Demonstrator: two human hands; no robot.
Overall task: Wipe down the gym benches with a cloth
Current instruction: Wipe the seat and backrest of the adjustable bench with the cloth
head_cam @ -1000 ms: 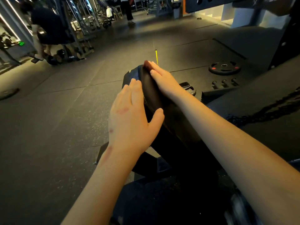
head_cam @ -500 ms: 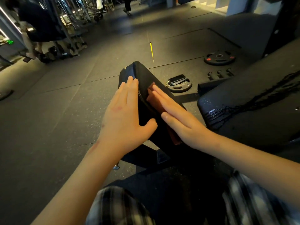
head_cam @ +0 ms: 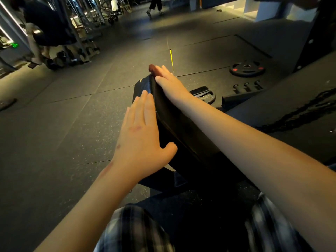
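A black padded bench back (head_cam: pixel 181 128) tilts up in front of me, its top end pointing away. My left hand (head_cam: pixel 141 135) lies flat with straight fingers against the pad's left side. My right hand (head_cam: pixel 171 84) presses flat on the pad's face near the top end. A reddish-brown cloth (head_cam: pixel 152 68) sits under that hand, and only its tip shows past the fingertips. A second black bench pad (head_cam: pixel 283 113) to the right carries dark wet streaks.
A weight plate (head_cam: pixel 246 69) lies on the rubber floor at right, with a phone (head_cam: pixel 199 90) on a smaller plate beside the bench. A dumbbell rack (head_cam: pixel 72 57) and a person stand at far left. Another person walks at the back.
My right hand has slid the cloth from the pad's middle up to its top end. The left hand has stayed on the pad's side.
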